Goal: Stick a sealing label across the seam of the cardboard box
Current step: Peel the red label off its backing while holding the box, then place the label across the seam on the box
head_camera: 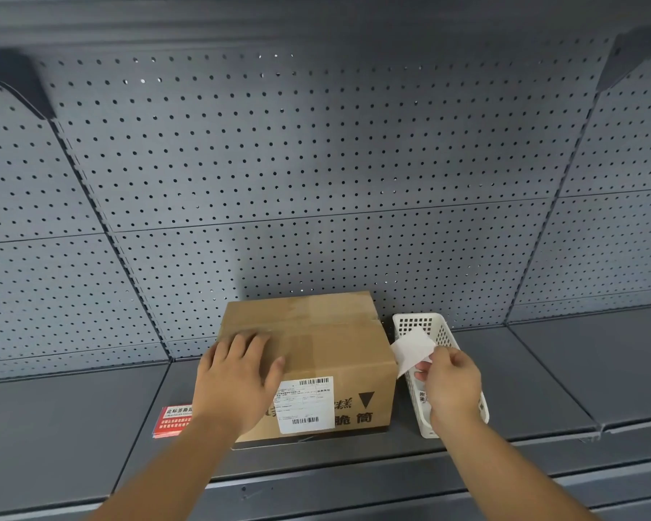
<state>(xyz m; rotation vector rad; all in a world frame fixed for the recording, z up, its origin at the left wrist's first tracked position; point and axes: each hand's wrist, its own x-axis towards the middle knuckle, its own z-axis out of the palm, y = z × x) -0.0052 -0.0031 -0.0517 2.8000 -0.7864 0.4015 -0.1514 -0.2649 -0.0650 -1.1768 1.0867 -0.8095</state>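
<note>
A brown cardboard box (327, 332) stands on the grey shelf, its top seam covered with clear tape and a white shipping label on its front. My left hand (237, 374) lies flat on the box's top left front corner, fingers spread. To the right of the box my right hand (450, 381) pinches a white paper piece (410, 349) above a white basket; whether it is a label or its backing I cannot tell. A stack of red sealing labels (173, 421) lies on the shelf left of the box, partly hidden by my left forearm.
The white perforated plastic basket (433, 329) stands right of the box, with some printed paper inside. The grey metal shelf (542, 374) runs left and right. A perforated back panel (316, 182) rises behind, with brackets of an upper shelf at both top corners.
</note>
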